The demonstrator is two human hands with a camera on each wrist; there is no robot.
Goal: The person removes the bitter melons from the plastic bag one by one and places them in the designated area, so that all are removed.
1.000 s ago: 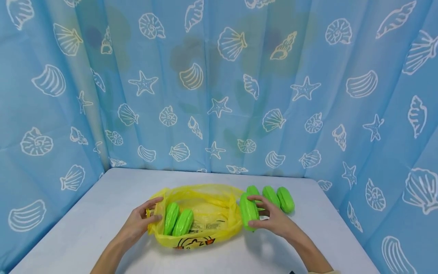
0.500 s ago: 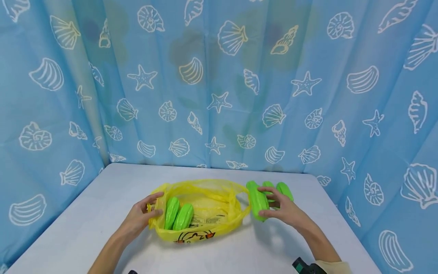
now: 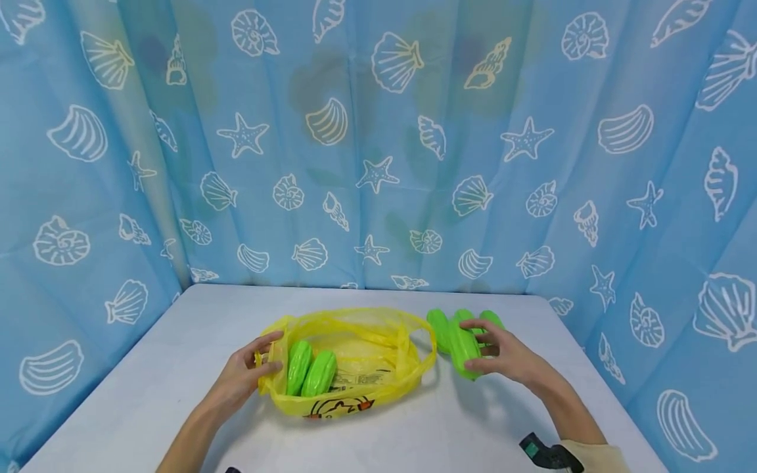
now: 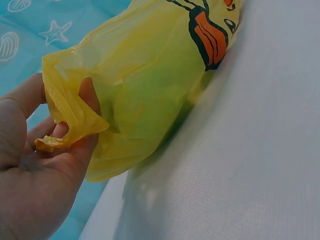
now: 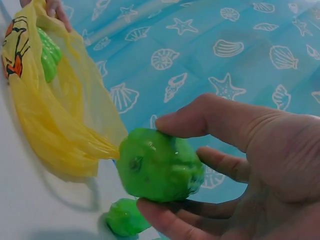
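Observation:
With its thumb and fingers, my left hand [image 3: 239, 368] pinches the left edge of a yellow plastic bag [image 4: 135, 100]. The bag lies with its mouth spread wide, and two shiny green gourds [image 3: 320, 373] rest inside at its left end. My right hand [image 3: 505, 351] grips another ridged green gourd [image 5: 157, 165] between thumb and fingertips, to the right of the bag. In the right wrist view its rounded end faces the camera. Behind it stand more of the same gourds [image 3: 437, 330], partly hidden by the held one and my fingers.
The white table [image 3: 355, 447] carries all of this. A blue curtain [image 3: 408, 164] with white shell and starfish prints hangs along the back and both sides. The bag's looped handle [image 3: 430, 341] reaches out toward the gourds on the right.
My right hand has moved right with the gourd, away from the bag's right edge and in front of the other gourds. The left hand keeps its hold on the bag.

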